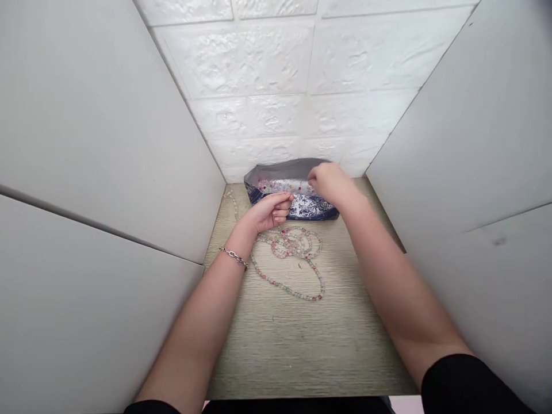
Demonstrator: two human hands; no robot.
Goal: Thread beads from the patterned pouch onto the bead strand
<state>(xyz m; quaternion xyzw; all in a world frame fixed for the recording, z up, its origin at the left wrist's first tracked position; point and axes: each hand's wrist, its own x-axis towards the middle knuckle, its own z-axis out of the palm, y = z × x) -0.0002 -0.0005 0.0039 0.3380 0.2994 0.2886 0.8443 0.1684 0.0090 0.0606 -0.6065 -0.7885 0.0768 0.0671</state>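
Observation:
A blue-and-white patterned pouch [313, 208] with a grey lining lies open at the back of the wooden tabletop [302, 339]; beads show inside it. My left hand [271, 210], with a chain bracelet on the wrist, is curled closed at the pouch's front edge, over strands of beads. My right hand [328, 179] is over the pouch opening, fingers bent down into it and blurred. Long strings of clear, pink and green beads [293, 253] lie coiled and trailing on the table just in front of the pouch.
White panels [107, 172] wall in the table on the left and right [474, 144], and a white textured brick wall [302, 86] closes the back. Another bead strand [233, 202] trails along the left panel.

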